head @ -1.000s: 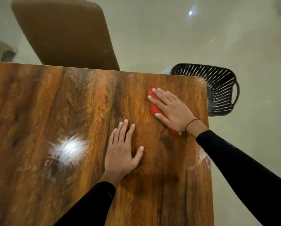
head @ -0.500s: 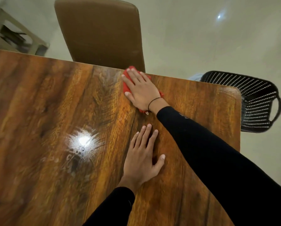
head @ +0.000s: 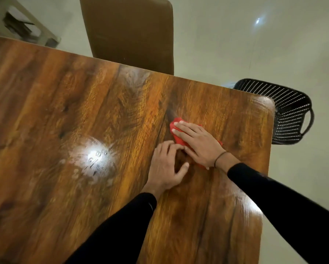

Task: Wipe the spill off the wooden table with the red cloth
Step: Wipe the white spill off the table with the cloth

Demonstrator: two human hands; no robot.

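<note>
mostly hidden under the right hand [head: 199, 142]: red cloth [head: 176, 137], only edges showing. left hand [head: 164, 167] smeared by motion, fingers [head: 169, 147] hard to separate. desk [head: 64, 111] cut off left and near. chair [head: 129, 29] cropped at the top; black basket [head: 287, 111] partly behind the desk corner.

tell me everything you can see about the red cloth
The red cloth is a small bright red piece of soft-looking fabric, bunched or folded flat on the wooden table near its right end. The right hand lies on top with straight fingers, covering most of it; red shows past the fingertips, along the thumb side and by the wrist. The left hand rests on the table next to it, fingertips close to its edge. Any print or hem is hidden.
</note>
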